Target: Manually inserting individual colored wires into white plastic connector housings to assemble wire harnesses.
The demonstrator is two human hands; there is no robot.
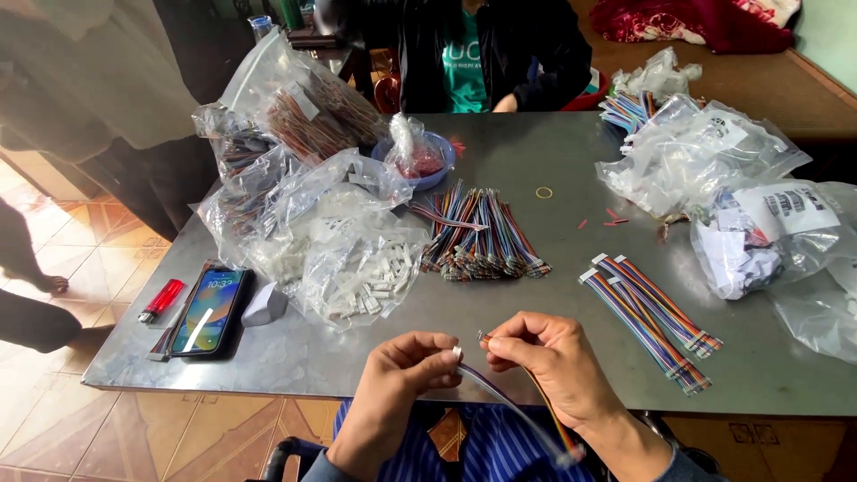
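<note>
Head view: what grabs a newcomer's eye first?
The two hands at the bottom centre: the left hand pinches a small white connector, and the right hand holds thin coloured wires that trail toward the lap. Behind them on the grey metal table lies a heap of rainbow wire bundles, with clear bags of white connectors to its left.

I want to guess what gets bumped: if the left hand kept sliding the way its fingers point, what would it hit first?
Probably the right hand: the left hand points right at it across a short gap, over the thin multicoloured wire strip.
</note>
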